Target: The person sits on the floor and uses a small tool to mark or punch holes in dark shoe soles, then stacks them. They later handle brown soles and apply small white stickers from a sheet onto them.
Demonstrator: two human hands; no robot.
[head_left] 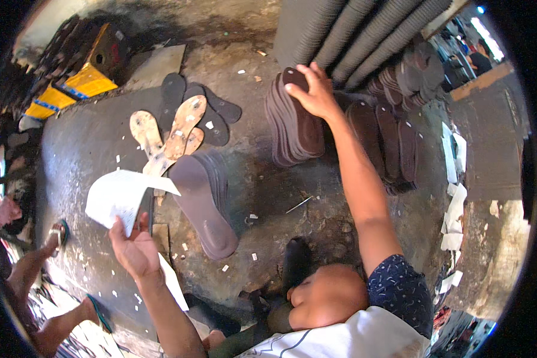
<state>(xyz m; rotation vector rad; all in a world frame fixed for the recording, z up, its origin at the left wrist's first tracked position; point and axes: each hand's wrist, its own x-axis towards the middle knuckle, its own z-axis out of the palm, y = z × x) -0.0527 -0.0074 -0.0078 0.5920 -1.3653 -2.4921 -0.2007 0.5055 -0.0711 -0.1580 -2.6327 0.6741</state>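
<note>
My left hand [135, 247] pinches a curved sheet of white paper [122, 191] with print on it, at the left above the floor. On the right, my right hand [313, 92] rests at the far end of a stack of dark brown shoe insoles [301, 128], thumb and fingers spread around the top one's tip. Between my hands lies a fanned stack of grey-brown insoles [200, 203]. Just beyond the paper are several tan, spotted insoles [185, 122], overlapping black insoles [173, 95].
More brown insole stacks [388, 143] stand right of my right arm. Long ribbed dark rows [352, 42] rise behind them. A yellow and black box [92, 74] sits far left. Another person's sandalled foot [59, 235] is at the left. Paper scraps [453, 209] line the right.
</note>
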